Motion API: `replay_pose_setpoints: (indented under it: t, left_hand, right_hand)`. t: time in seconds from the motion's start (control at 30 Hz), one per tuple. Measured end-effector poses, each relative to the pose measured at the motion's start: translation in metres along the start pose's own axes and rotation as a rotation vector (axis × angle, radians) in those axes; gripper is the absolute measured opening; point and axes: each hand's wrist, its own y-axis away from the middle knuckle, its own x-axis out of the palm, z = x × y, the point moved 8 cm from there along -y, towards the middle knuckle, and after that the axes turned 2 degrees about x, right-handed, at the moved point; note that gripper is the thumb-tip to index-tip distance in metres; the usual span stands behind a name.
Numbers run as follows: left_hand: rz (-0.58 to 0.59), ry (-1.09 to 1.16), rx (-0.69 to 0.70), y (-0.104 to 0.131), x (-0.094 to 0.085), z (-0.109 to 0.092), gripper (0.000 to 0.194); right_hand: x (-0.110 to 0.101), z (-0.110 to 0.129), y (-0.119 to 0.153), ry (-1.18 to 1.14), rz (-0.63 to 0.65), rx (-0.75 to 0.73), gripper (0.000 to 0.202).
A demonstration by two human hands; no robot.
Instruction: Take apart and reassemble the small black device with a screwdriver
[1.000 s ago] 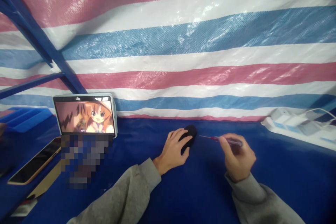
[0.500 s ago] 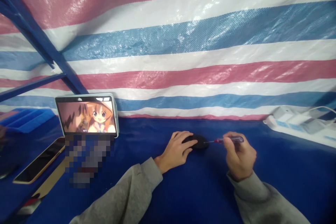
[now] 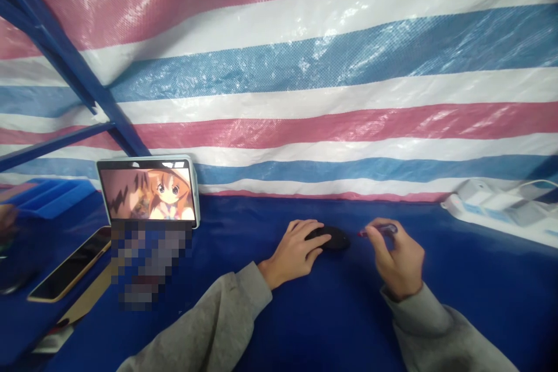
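Observation:
A dark, rounded computer mouse (image 3: 335,238) lies on the blue tabletop in the middle of the head view. My left hand (image 3: 294,253) reaches over its left end, thumb and fingers gripping it. To the right, my right hand (image 3: 399,256) is closed around a screwdriver (image 3: 386,229) with a clear purplish handle and a red collar. The screwdriver points left, toward the mouse, with a small gap between its collar and the mouse. Its thin shaft is too faint to make out now, so I cannot tell whether the tip touches.
A tablet (image 3: 148,193) playing a cartoon leans at the back left. Nearby lie a phone (image 3: 72,264) and a blue tray (image 3: 58,196). Another person's hand (image 3: 6,221) shows at the left edge. A white power strip (image 3: 501,221) with plugged-in adapters sits at the right, before a striped sheet.
The screwdriver's shaft, earlier visible reaching the mouse, no longer shows clearly; its handle has shifted slightly left within my right hand's grip. Another person's hand has appeared at the left edge.

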Motion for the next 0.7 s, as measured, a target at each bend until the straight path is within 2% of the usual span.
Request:
replay_pose_setpoints:
  t: [0.27,0.5,0.6,0.7]
  left_hand:
    - [0.020,-0.001,-0.004,0.001,0.003,0.002,0.035]
    - [0.015,-0.026,0.013,0.003,0.005,0.002,0.034]
    - [0.021,-0.039,0.024,0.003,0.006,0.001,0.034]
    - [0.018,-0.050,0.032,0.004,0.006,0.000,0.033]
  right_hand:
    - [0.006,-0.001,0.001,-0.011,0.041,-0.004,0.030]
    - [0.002,-0.001,0.010,0.019,-0.107,-0.024,0.035]
    - [0.002,0.001,0.012,0.018,-0.085,-0.070,0.037]
    - [0.002,-0.001,0.011,-0.001,-0.055,-0.040,0.036]
